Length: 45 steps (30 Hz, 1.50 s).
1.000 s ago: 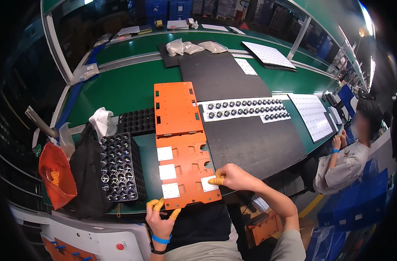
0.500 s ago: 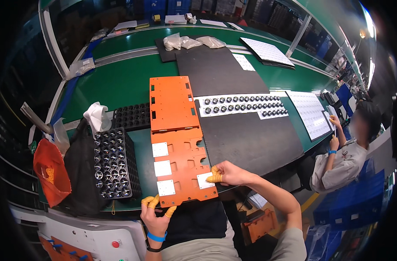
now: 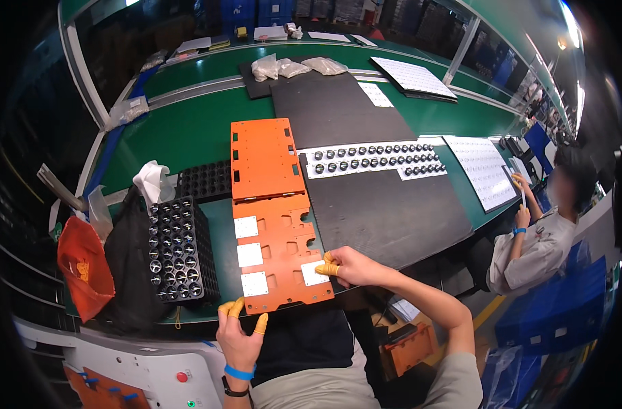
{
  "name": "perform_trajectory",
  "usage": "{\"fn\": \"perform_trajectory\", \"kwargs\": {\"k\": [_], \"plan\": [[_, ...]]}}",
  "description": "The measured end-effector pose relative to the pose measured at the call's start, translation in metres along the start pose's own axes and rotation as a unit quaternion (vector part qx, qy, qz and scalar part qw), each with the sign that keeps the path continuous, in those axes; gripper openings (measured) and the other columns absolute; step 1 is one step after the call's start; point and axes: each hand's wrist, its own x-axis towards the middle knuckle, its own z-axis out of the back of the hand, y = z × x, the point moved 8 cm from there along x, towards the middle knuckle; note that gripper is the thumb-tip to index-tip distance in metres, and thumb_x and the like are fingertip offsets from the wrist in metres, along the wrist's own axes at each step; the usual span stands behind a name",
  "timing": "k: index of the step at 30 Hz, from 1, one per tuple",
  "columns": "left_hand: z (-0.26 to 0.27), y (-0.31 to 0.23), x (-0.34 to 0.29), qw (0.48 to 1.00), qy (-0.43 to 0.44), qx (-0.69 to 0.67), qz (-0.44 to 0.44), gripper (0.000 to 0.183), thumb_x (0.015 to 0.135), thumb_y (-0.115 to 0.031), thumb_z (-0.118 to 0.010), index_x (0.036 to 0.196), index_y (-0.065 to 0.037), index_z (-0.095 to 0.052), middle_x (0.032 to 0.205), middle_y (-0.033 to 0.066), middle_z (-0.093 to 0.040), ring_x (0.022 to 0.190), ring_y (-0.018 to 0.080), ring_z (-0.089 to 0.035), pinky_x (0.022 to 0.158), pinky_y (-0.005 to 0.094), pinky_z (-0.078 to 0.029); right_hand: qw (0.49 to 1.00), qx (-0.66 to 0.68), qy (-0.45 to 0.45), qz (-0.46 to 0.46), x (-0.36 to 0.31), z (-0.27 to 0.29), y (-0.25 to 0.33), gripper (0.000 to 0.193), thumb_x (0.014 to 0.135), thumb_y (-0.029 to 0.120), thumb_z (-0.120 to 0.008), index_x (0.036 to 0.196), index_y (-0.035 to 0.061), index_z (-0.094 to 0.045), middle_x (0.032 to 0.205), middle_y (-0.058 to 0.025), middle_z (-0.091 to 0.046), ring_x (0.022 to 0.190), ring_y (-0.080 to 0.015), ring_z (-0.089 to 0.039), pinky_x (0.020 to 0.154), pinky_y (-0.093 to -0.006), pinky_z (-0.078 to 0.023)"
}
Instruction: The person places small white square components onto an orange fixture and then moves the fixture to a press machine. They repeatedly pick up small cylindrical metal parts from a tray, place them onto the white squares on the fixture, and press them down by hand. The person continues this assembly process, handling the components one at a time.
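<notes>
Flat orange cut-out fixture plate (image 3: 284, 255) lying on green counter (image 3: 195, 129), long axis running away from body, near short edge at counter front. Right hand (image 3: 352, 267) pinching white square pad (image 3: 315, 273) at near right corner. Left hand (image 3: 239, 334) loosely spread at near edge, holding nothing. Black lens tray (image 3: 178, 249) just left.

Slotted jig plate (image 3: 280, 255) on bench, second plate (image 3: 263, 158) behind it; parts tray (image 3: 178, 251) to left, mat (image 3: 386, 208) to right, lens strips (image 3: 372, 160) on mat.
</notes>
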Motion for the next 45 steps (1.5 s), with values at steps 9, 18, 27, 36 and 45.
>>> {"fn": "perform_trajectory", "kwargs": {"k": [9, 18, 27, 36, 45], "plan": [[-0.031, -0.101, 0.001, 0.978, 0.073, 0.031, -0.192, 0.075, 0.074, -0.025, -0.087, 0.136, 0.003, -0.055, 0.135, 0.0221, -0.058, 0.123, 0.0375, -0.057, 0.104, 0.0449, -0.046, 0.999, -0.014, 0.018, -0.03, -0.002, -0.004, -0.005, 0.037, 0.103, 0.031, -0.062, 0.086, -0.0028, -0.066, 0.061, -0.0009, -0.054, 0.048, -0.0094, -0.053, 0.046, -0.029, -0.042], [-0.104, -0.103, 0.024, 0.957, 0.124, 0.158, -0.21, 0.104, 0.081, -0.055, -0.075, 0.147, 0.016, -0.035, 0.157, 0.0312, -0.032, 0.151, 0.0417, -0.024, 0.122, 0.0537, -0.019, 0.994, 0.099, 0.045, -0.02, 0.004, -0.008, -0.013, 0.03, 0.102, 0.024, -0.063, 0.086, -0.0014, -0.067, 0.065, -0.0008, -0.057, 0.049, -0.0075, -0.052, 0.046, -0.0259, -0.041], [-0.103, -0.107, 0.026, 0.953, 0.122, 0.177, -0.215, 0.104, 0.082, -0.057, -0.072, 0.146, 0.016, -0.036, 0.156, 0.0312, -0.033, 0.151, 0.0416, -0.025, 0.123, 0.0533, -0.019, 0.992, 0.114, 0.059, -0.018, -0.001, -0.006, -0.004, 0.029, 0.101, 0.022, -0.065, 0.083, -0.0006, -0.066, 0.063, 0.0011, -0.055, 0.051, -0.0059, -0.049, 0.048, -0.0258, -0.038], [-0.105, -0.105, 0.025, 0.956, 0.12, 0.164, -0.21, 0.102, 0.083, -0.058, -0.07, 0.145, 0.016, -0.037, 0.155, 0.0317, -0.035, 0.15, 0.0423, -0.026, 0.122, 0.0539, -0.02, 0.987, 0.15, 0.057, -0.03, 0.002, -0.007, -0.012, 0.025, 0.101, 0.019, -0.064, 0.087, -0.0014, -0.067, 0.064, -0.0005, -0.056, 0.05, -0.007, -0.049, 0.048, -0.0267, -0.041], [-0.104, -0.107, 0.026, 0.954, 0.119, 0.176, -0.211, 0.101, 0.084, -0.06, -0.068, 0.144, 0.016, -0.039, 0.155, 0.0315, -0.036, 0.15, 0.0411, -0.027, 0.123, 0.0517, -0.021, 0.987, 0.147, 0.042, -0.043, 0.0, -0.004, -0.01, 0.022, 0.102, 0.015, -0.061, 0.092, -0.0031, -0.067, 0.063, 0.0014, -0.054, 0.051, -0.0064, -0.046, 0.05, -0.0268, -0.038]]}}
